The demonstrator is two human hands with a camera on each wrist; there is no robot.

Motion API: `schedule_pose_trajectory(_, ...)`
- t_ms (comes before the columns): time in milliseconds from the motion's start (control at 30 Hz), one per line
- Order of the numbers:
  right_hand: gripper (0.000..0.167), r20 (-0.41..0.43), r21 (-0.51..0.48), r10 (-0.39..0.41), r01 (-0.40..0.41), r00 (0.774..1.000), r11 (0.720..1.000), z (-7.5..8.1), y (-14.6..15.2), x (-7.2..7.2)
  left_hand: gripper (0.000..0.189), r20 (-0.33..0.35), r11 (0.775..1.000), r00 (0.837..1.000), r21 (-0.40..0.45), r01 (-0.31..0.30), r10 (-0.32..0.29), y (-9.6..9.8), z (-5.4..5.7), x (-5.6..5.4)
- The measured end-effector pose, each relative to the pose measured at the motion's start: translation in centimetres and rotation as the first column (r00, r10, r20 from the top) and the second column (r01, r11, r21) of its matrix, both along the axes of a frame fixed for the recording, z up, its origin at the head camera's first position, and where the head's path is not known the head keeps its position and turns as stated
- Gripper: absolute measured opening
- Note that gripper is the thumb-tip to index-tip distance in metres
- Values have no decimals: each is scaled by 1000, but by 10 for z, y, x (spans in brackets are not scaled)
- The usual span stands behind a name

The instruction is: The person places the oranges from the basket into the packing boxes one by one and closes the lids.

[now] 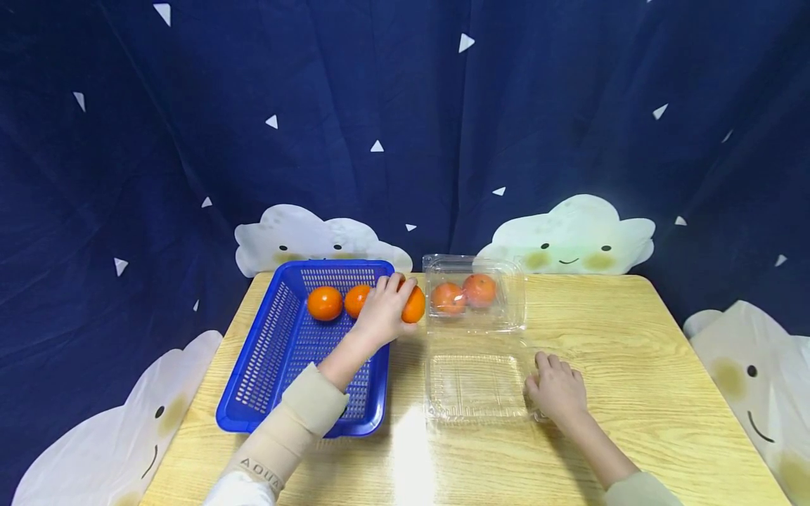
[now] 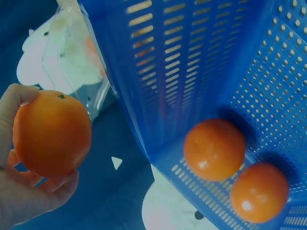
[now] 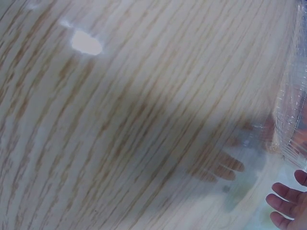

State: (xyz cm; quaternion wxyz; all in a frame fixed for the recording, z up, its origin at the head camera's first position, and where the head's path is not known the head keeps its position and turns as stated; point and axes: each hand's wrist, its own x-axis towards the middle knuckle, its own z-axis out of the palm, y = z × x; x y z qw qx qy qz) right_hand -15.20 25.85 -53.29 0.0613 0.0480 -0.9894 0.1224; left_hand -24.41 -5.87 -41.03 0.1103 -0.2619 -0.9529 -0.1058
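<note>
gripping a smooth, round orange fruit (image 1: pixel 414 305) with bent fingers and thumb, the left hand (image 1: pixel 383 310) holds it between the right rim of a blue rectangular plastic basket (image 1: pixel 252 372) and a clear, opened two-part plastic container (image 1: pixel 477 385), toward the wooden table's (image 1: pixel 639 351) far edge. two matching orange fruits (image 1: pixel 325 303) lie near the basket's far end, and two reddish-orange fruits (image 1: pixel 479 290) sit in the container's far half. the right hand (image 1: pixel 560 388), loosely open and grasping nothing visible, is at the container's right edge, contact unclear.
</note>
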Motion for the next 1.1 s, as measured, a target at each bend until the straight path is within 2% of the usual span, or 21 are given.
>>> schedule_pose_trajectory(300, 37, 8, -6, -8, 8, 1000, 1000, -2, 0, 0, 73, 6, 992, 996, -89, 84, -84, 20, -3, 8)
schedule_pose_trajectory(600, 36, 3, -9, -1, 1, 1000, 1000, -2, 0, -1, 74, 28, 977, 985, -123, 175, -173, 40, -10, 16)
schedule_pose_trajectory(933, 36, 0, -12, -4, 4, 1000, 1000, -3, 1, -1, 73, 29, 953, 975, -206, 221, -220, 62, -6, 21)
schedule_pose_trajectory(1100, 36, -6, -10, -1, 1, 1000, 1000, -2, 1, -1, 75, 34, 937, 969, -251, 244, -244, 72, -8, 20)
